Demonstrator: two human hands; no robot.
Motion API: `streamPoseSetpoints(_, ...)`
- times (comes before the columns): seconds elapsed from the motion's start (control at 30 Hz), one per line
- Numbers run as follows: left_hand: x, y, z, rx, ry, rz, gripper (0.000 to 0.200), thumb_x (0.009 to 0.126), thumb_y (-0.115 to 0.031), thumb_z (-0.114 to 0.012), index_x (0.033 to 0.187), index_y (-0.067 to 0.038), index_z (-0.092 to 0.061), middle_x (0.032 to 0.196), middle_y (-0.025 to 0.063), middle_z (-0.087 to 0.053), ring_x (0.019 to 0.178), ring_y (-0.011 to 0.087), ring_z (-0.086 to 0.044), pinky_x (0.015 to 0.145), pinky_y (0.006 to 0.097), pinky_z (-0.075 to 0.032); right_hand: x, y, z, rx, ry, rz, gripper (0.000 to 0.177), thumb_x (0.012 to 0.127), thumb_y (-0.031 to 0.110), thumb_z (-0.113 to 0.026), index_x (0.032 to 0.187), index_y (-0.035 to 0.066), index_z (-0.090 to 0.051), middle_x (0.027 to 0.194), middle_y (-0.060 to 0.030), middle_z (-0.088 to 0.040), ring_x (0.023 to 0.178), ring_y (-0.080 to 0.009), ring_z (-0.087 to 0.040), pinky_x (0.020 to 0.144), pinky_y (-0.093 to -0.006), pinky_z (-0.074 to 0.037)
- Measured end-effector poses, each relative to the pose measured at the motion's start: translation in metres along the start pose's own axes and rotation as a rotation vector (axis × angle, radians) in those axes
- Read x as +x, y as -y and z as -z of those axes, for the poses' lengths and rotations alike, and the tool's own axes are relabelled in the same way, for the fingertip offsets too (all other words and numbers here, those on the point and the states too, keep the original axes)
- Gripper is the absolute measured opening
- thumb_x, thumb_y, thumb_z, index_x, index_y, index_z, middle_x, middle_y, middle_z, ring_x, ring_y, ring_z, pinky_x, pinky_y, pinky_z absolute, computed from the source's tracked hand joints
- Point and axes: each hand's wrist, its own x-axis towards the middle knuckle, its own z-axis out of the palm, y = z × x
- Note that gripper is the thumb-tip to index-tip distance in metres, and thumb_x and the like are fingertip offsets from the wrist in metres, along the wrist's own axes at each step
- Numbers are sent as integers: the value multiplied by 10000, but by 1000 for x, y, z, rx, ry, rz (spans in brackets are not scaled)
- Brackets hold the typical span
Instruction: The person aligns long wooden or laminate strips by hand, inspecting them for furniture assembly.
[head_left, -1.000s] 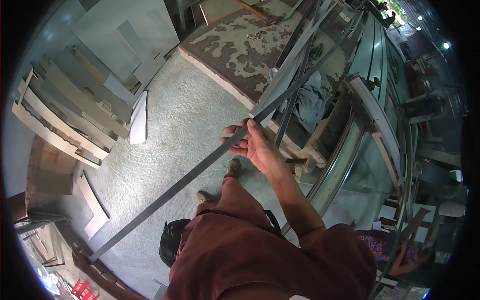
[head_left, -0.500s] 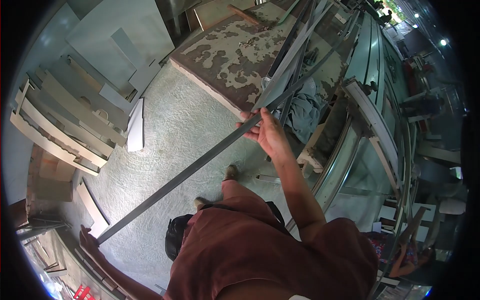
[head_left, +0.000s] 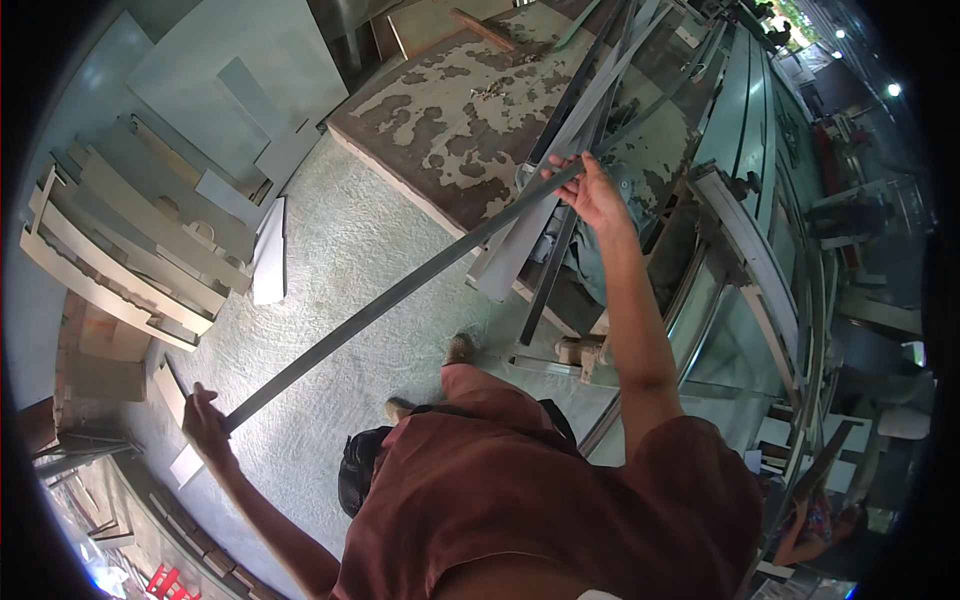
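Note:
A long, narrow dark grey strip (head_left: 370,313) slants across the view, its near end low at the left and its far end over the worktable. My left hand (head_left: 207,432) is closed at the near end, fingers partly hidden. Further up, my right hand (head_left: 597,197) pinches the strip between thumb and fingers, beside the table's corner. Under and past that hand lie several long pale and dark strips (head_left: 590,110), jutting over the table edge. A crumpled grey cloth (head_left: 585,262) is partly covered by them.
The worktable (head_left: 400,120) has a patchy, peeling top with a wooden-handled tool (head_left: 487,32). Cut boards (head_left: 130,240) lean at the left, near a large panel (head_left: 240,70). A long glass-topped machine (head_left: 735,330) runs along the right. Another person's arm (head_left: 795,540) shows at lower right.
Both hands have moved up and rightward with the dark strip, the right hand now over the table's edge. The pale and dark strips beneath now show more of their near ends.

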Motion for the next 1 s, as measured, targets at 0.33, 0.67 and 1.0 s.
streamPoseSetpoints(0.33, -72, -106, -105, -36, 600, 180, 240, 876, -205, -498, 929, 10, -589, 677, 56, -555, 579, 95, -482, 515, 244, -396, 65, 52, 75, -35, -240, -11, 403, 936, 332, -363, 1249, 79, -332, 1213, -159, -459, 1026, -271, -537, 903, -393, -415)
streamPoseSetpoints(0.67, -99, -204, -187, -217, 973, 200, 227, 872, -210, -534, 969, -9, -575, 694, 26, -540, 570, 55, -463, 484, 201, -382, -67, 33, 24, -980, -236, 478, 548, 885, 255, -490, 1337, 42, -264, 1271, -200, -408, 1160, -264, -434, 930, -363, -379)
streamPoseSetpoints(1.0, -125, -251, -269, -915, 1402, 625, 259, 919, -271, -435, 989, -22, -456, 680, 12, -404, 527, 69, -377, 405, 196, -285, -162, -23, -39, -696, -187, 309, 590, 886, 244, -490, 1337, -1, -197, 1231, -211, -435, 1115, -300, -463, 904, -351, -386)
